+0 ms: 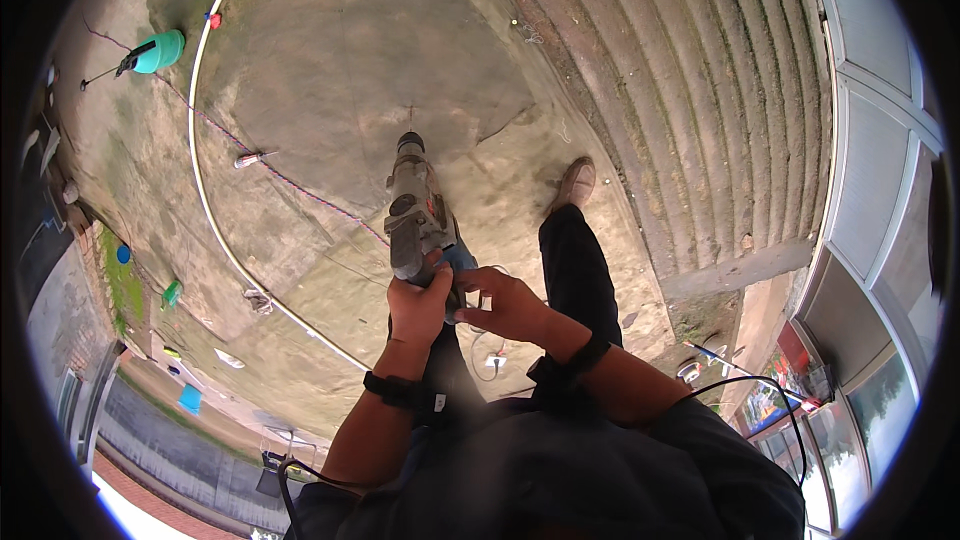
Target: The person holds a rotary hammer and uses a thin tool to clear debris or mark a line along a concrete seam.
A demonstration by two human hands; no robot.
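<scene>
A grey hammer drill [408, 210] with a black chuck points away from me over the concrete, a thin bit [411, 118] at its tip. My left hand [420, 302] is closed around the rear of the drill, thumb on top. My right hand [508, 306] comes in from the right, its bent fingers and thumb at the drill's rear handle. Part of that handle is hidden by both hands. Where the bit ends, a pale mark shows on the dark patch of ground; I cannot tell whether the tip touches it.
A striped cord [300, 189] runs across the concrete toward the drill. A white hose [205, 180] curves along the left. Farther left stands a green sprayer bottle [158, 52]. Concrete steps [690, 110] rise at right, near my shoe [578, 180]. A white power socket [495, 361] lies behind my hands.
</scene>
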